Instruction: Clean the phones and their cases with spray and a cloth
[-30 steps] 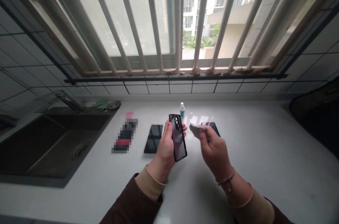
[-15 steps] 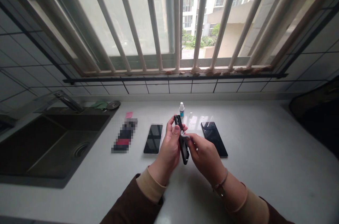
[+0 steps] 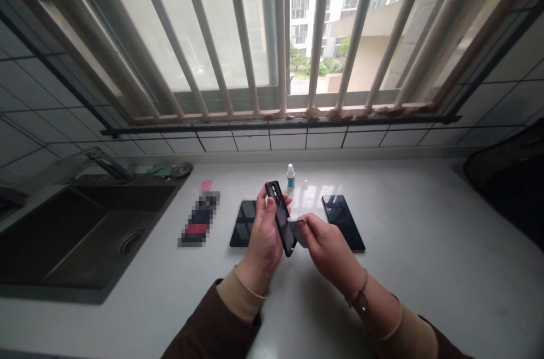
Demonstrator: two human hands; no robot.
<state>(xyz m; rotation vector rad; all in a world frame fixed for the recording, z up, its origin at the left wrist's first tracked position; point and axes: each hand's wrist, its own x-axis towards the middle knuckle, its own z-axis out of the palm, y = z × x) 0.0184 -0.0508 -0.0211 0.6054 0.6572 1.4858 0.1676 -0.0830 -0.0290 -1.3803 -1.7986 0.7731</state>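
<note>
Both hands are occupied above the white worktop (image 3: pixel 425 234). The left hand (image 3: pixel 264 234) is curled around a dark-rimmed phone case (image 3: pixel 281 223), thumb on the left side and fingers behind. The right hand (image 3: pixel 329 243) pinches a folded pale cloth (image 3: pixel 298 230) between thumb and fingers. The case is raised and tilted, camera holes toward the window (image 3: pixel 255 36), near the middle of the worktop. The cloth's edge meets the case's right side in view; firm contact cannot be confirmed.

From the left, a dark sink (image 3: pixel 91 226) is set into the worktop, a metal tap (image 3: pixel 111 166) at its back edge. A green rag (image 3: pixel 159 170) and a round metal strainer (image 3: pixel 182 170) lie at its back right corner. Next, a pink slip (image 3: pixel 206 185) lies just behind a pixelated item (image 3: pixel 199 218) with a red band, nature undetermined. A phone (image 3: pixel 242 220) lies flat, its right part blocked by the left hand. Beyond the case, a small white-capped bottle (image 3: pixel 291 178) stands upright; a pale piece (image 3: pixel 305 184), too small to identify, is near it. A second phone (image 3: pixel 342 214) lies flat, its lower left edge obscured by the right hand. At far right, a bulky dark object (image 3: pixel 510 178), unidentified, occupies the corner.
</note>
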